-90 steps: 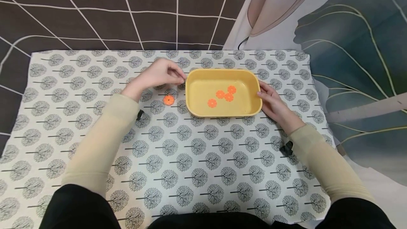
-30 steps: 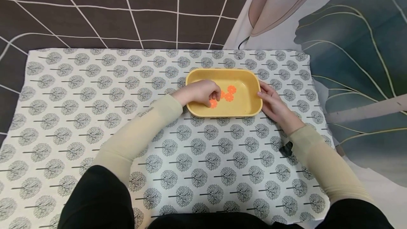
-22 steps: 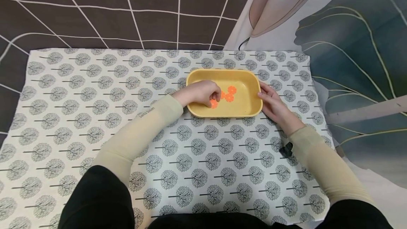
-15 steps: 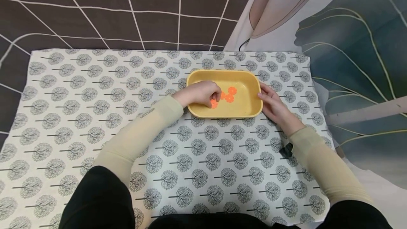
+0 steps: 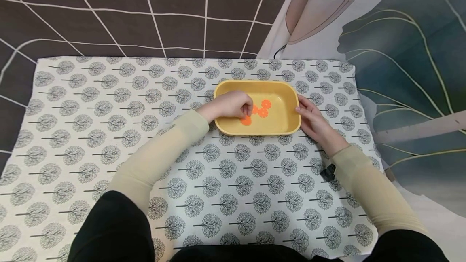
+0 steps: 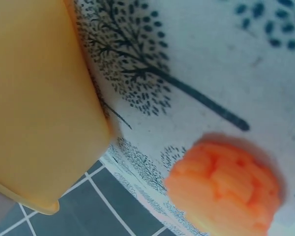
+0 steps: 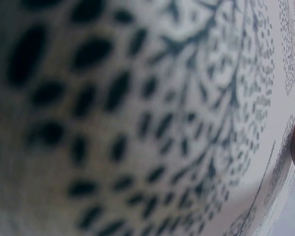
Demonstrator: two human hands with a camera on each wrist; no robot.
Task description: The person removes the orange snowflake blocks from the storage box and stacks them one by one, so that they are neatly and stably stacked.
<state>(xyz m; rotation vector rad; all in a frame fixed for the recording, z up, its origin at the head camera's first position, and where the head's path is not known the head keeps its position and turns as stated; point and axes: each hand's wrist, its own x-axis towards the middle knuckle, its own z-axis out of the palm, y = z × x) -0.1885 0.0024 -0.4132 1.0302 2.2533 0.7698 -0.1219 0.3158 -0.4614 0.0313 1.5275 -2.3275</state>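
Observation:
A yellow rectangular plastic tub (image 5: 271,124) sits on the cloth with several orange flower-shaped slices (image 5: 263,112) on its floor. My left hand (image 5: 233,105) reaches over the tub's left side, fingers bent down at the nearest orange slice (image 5: 246,121); its fingertips seem to pinch that slice's edge, though the thumb is hidden. At the tub's right end my right hand (image 5: 314,119) holds the wall, thumb at the rim and fingers outside. Another thick orange flower-shaped piece (image 6: 223,189) lies on the cloth beside the tub in the left wrist view; my forearm hides it from the head view.
A white cloth with a dark tree print (image 5: 218,197) covers the table. Behind it stands a dark surface with white grid lines (image 5: 174,31). A patterned curtain (image 5: 411,72) hangs at the right. The right wrist view is mostly blurred cloth (image 7: 187,123).
My left hand has come from outside the tub's left end into it. Just now its fingertips have drawn up slightly, and the nearest slice looks shifted. My right hand stays on the tub.

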